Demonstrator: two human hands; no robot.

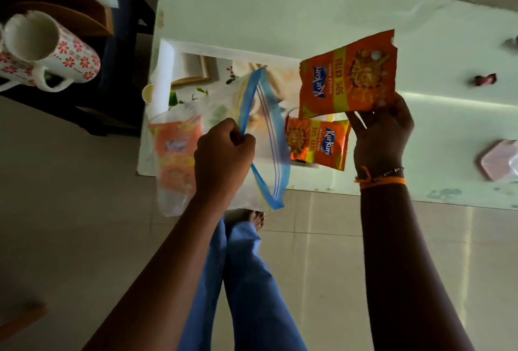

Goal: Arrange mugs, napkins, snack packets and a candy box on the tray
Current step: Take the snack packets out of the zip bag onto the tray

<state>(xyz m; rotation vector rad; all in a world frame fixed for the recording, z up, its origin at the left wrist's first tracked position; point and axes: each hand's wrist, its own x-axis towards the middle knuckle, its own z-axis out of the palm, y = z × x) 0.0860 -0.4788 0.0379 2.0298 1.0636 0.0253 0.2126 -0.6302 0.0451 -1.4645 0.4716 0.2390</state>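
Snack packets coming out of a zip bag above the tray

The left hand is clenched on the blue rim of a clear zip bag that covers much of the tray, so the tray's pattern is hard to make out. Three orange snack packets show: one pinched by its lower edge in the right hand, raised over the tray's right side; one lying on the tray; one blurred inside the bag. On a dark stand left of the tray is a floral mug, with a second mug cut off beside it.
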